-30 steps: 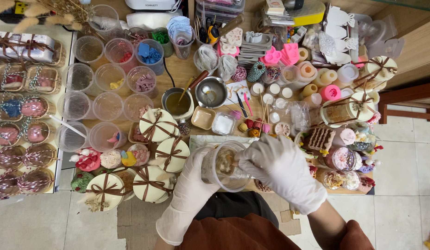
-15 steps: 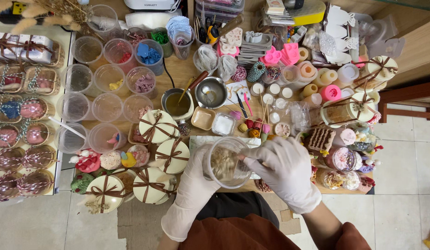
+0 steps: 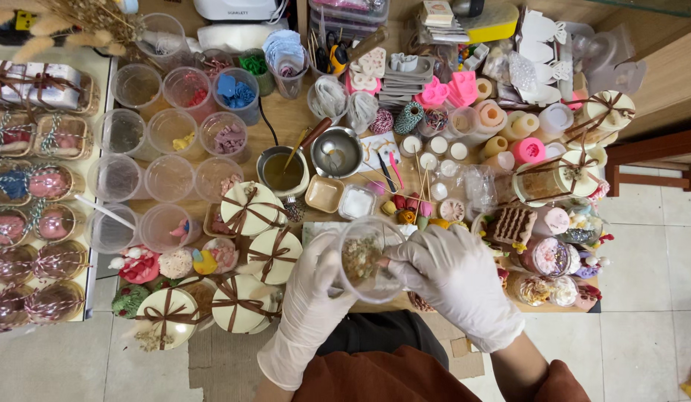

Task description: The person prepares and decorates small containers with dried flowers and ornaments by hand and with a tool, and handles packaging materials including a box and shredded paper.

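Note:
Both my hands wear white gloves. My left hand [image 3: 309, 286] grips the side of a clear plastic cup [image 3: 366, 259], tilted toward me above the table's near edge. Dried plant bits lie inside the cup. My right hand [image 3: 457, 274] is at the cup's right rim, fingertips pinched together inside its mouth; whether they hold anything I cannot tell.
Round cream boxes tied with brown ribbon [image 3: 250, 210] sit left of the cup. Several clear cups with coloured pieces [image 3: 174, 134] fill the left. A small pot of yellow liquid [image 3: 282, 170], a steel bowl [image 3: 336, 151], moulds and candles [image 3: 509, 149] crowd the table behind.
The cup shifted slightly and tilted as my right fingers worked inside it. The view drifted a little.

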